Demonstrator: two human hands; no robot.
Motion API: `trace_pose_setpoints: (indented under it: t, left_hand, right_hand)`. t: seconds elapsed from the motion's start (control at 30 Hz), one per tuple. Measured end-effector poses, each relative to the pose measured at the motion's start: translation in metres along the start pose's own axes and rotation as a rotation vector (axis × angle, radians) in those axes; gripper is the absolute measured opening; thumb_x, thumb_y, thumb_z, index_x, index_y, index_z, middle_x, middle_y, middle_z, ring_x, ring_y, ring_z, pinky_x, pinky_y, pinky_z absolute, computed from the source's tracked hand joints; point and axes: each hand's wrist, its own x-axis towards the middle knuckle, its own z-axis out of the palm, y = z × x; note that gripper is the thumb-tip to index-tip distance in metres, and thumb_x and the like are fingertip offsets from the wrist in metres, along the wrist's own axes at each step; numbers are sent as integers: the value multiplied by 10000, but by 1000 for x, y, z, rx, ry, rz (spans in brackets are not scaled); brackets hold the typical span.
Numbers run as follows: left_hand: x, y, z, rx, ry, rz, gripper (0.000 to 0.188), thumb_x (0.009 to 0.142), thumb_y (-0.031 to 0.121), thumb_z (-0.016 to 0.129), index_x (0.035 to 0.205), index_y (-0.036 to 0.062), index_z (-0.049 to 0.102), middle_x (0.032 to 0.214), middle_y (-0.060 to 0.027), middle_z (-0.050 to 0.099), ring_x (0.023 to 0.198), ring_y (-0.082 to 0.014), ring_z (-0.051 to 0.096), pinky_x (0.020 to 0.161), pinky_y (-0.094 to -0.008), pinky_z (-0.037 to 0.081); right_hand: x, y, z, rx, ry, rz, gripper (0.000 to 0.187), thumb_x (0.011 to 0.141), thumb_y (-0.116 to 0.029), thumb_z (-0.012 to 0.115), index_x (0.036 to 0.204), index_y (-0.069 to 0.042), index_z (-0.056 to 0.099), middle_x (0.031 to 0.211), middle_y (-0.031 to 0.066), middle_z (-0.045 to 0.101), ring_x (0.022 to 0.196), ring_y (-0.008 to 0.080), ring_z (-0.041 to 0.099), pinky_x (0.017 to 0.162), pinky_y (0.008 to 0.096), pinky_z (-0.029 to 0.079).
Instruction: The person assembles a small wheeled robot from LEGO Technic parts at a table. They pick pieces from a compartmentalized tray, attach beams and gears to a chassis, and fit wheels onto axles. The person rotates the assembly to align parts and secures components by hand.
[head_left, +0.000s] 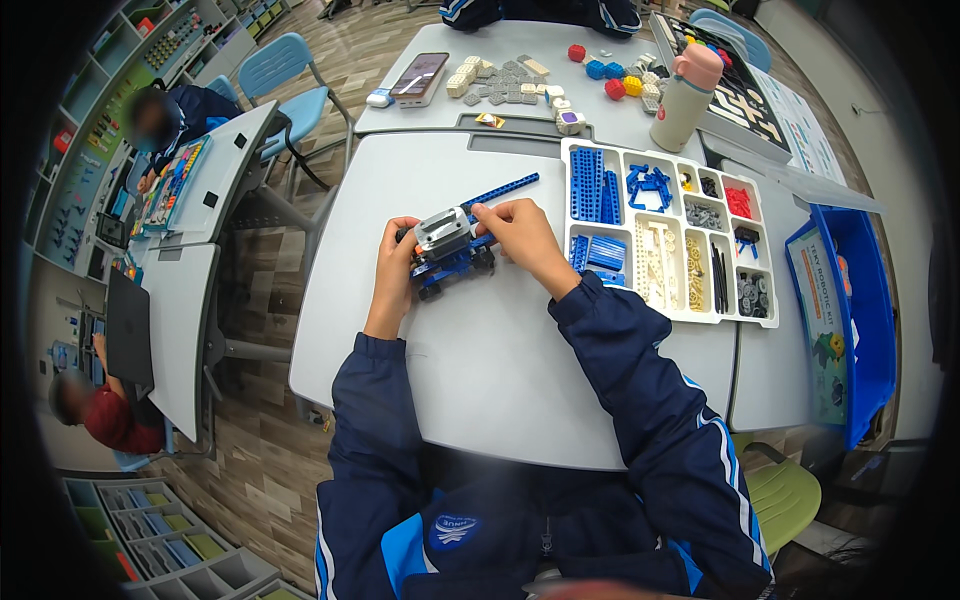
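Observation:
Over the white table, both hands hold a small building-brick model [445, 234] with a grey-and-white block on top and a blue base with dark wheels. My left hand [394, 272] is closed around its left side. My right hand [528, 238] pinches its right side, close to the lower end of a long blue beam [512, 187] that slants up and to the right. Fingertips and the model partly hide each other, so the exact spot the right fingers grip is hard to see. Right of that hand lies a white sorting tray [672, 152] of parts.
Beyond lie a phone [420, 78], grey and white cubes [505, 85], coloured balls [613, 88] and a pale bottle [686, 98]. A blue bin [870, 330] stands at the right. Someone's dark sleeves [540, 12] rest at the far edge. Other people sit at the left tables.

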Motion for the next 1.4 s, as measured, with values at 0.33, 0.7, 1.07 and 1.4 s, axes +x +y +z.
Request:
trace_pose_setpoints:
  t: [0.33, 0.7, 1.07, 1.4]
  left_hand:
    - [-4, 4, 3, 76, 15, 2, 242, 918, 246, 618, 1092, 90, 551, 969, -25, 562, 858, -96, 553, 724, -244, 467]
    - [0, 2, 0, -71, -6, -12, 206, 973, 251, 542, 1130, 120, 518, 965, -27, 631, 794, -99, 635, 656, -270, 508]
    - [0, 4, 0, -96, -24, -8, 195, 996, 208, 502, 1158, 100, 518, 974, -32, 641, 816, -98, 654, 648, -253, 532]
    - [6, 0, -9, -95, -22, -16, 204, 980, 243, 563, 1129, 105, 540, 950, -20, 610, 783, -89, 601, 631, -258, 507]
  right_hand:
    - [9, 16, -7, 185, -156, 156, 417, 966, -406, 595, 843, -29, 724, 782, 41, 668, 660, 120, 603, 602, 253, 502]
    - [8, 9, -11, 442, -317, 129, 305, 1026, -343, 518, 1014, -95, 697, 1041, -1, 671, 957, 79, 561, 815, 252, 452]
    - [10, 11, -9, 378, -284, 17, 316, 1027, -379, 517, 990, -114, 684, 1028, -25, 665, 928, 68, 542, 798, 262, 451]
    - [6, 2, -8, 475, -231, 21, 296, 1036, -330, 500, 1065, -73, 644, 914, 27, 689, 905, 99, 651, 729, 258, 537]
